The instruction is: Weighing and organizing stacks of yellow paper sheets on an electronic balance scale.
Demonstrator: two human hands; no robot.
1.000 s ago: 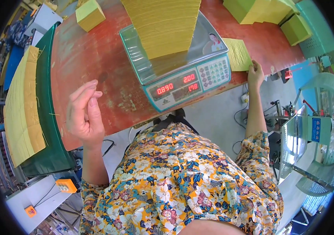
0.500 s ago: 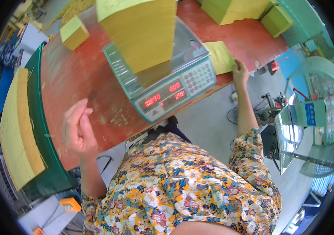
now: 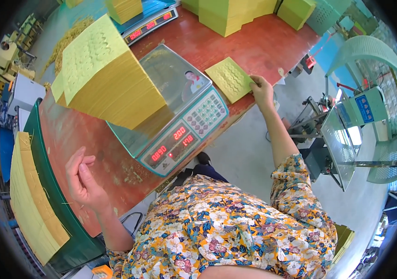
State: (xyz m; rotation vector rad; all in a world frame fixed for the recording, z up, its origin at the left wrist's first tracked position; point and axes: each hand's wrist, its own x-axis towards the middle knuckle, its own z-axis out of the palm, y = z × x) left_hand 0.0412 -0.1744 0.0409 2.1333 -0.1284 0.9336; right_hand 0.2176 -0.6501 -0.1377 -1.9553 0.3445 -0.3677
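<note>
My right hand [image 3: 262,93] pinches the corner of a thin pad of yellow paper [image 3: 229,80] with rows of scalloped marks pressed into it. The pad lies at the red table's edge, just right of a teal-framed electronic scale [image 3: 175,142]. On the scale's metal pan [image 3: 163,65] stands a tall stack of the same yellow paper [image 3: 110,79], which covers the pan's left part. Left of the scale, my left hand [image 3: 84,179] hovers above the table with fingers loosely bent and thumb apart, holding nothing.
A second scale [image 3: 149,25] carrying a paper stack [image 3: 125,10] stands farther back. More yellow stacks [image 3: 224,16] fill the far right of the red table [image 3: 263,46]. A green bin [image 3: 63,200] with yellow sheets [image 3: 35,195] flanks the left; a green-guarded machine [image 3: 370,107] stands right.
The view has shifted, bringing the second scale and more of the tall stack into sight. The pad in my right hand shows more fully. My left hand is still empty.
</note>
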